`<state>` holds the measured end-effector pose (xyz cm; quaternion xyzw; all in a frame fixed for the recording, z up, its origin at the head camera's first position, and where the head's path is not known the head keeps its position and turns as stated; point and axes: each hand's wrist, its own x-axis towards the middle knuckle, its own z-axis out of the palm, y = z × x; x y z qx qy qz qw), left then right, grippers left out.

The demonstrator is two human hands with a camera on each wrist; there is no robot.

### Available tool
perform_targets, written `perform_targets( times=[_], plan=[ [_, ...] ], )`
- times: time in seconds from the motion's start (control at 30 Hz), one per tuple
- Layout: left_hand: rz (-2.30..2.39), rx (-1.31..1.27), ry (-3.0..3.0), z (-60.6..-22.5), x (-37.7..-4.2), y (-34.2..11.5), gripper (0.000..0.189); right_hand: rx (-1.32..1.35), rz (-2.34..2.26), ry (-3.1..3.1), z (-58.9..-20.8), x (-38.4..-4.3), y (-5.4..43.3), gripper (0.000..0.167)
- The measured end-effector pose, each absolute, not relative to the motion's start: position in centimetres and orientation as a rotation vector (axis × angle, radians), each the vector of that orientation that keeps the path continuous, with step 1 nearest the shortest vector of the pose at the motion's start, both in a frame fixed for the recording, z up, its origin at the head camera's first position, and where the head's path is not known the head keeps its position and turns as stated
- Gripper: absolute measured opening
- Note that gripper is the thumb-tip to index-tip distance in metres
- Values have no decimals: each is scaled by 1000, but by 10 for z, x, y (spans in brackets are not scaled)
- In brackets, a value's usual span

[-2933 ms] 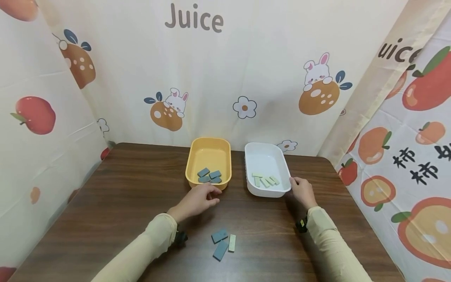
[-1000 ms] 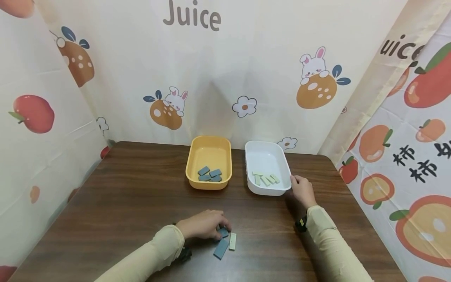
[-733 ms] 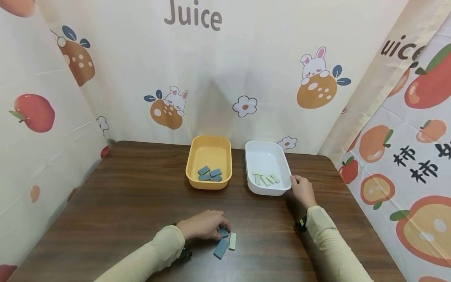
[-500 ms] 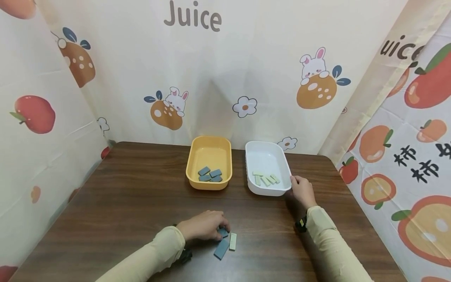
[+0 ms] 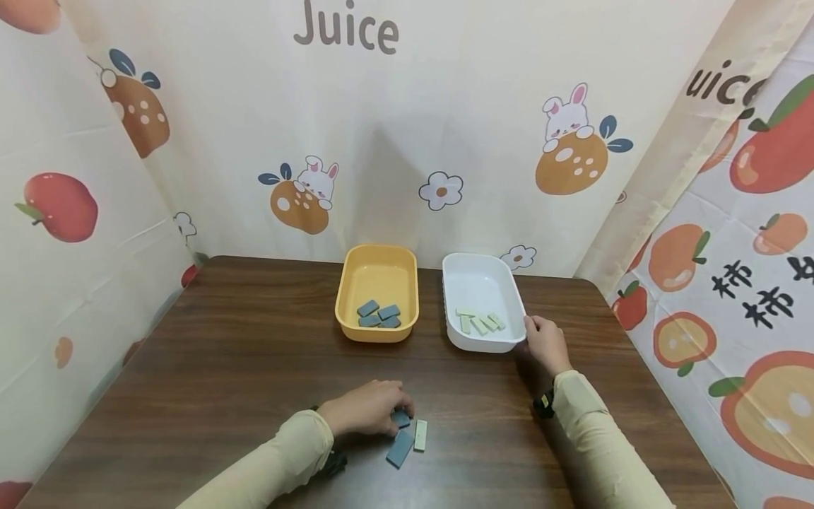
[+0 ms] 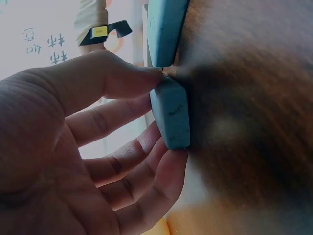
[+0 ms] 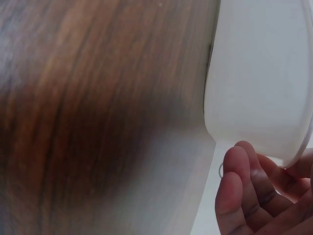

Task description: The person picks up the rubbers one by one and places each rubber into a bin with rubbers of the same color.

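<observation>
My left hand (image 5: 369,408) is low over the table, thumb and fingers around a blue-grey eraser-like block (image 5: 401,419). In the left wrist view the thumb lies on one end of this block (image 6: 172,113) and fingertips touch its other end. A second blue-grey block (image 5: 400,449) and a pale green strip (image 5: 420,435) lie flat beside it. My right hand (image 5: 545,344) grips the near right corner of a white bin (image 5: 483,344); in the right wrist view its thumb is at the rim, partly out of frame.
A yellow bin (image 5: 376,332) holding several blue-grey blocks (image 5: 388,312) stands left of the white bin, which holds several pale green strips (image 5: 479,325). Both are near the back of the brown table (image 5: 254,339), before a printed curtain (image 5: 381,120).
My left hand has come from the front of the yellow bin back to the loose blocks and closed around one. Over the last second it barely moves. The right hand stays at the white bin.
</observation>
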<state>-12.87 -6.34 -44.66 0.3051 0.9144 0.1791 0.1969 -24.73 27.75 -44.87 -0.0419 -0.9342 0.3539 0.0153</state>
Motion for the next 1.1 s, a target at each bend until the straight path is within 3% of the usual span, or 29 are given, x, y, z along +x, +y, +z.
perform_targets(
  times=[1.1],
  plan=[
    [586,863,2603,-442,-126,-67,25,-141,1078,-2902,-451,-247,279,43]
  ],
)
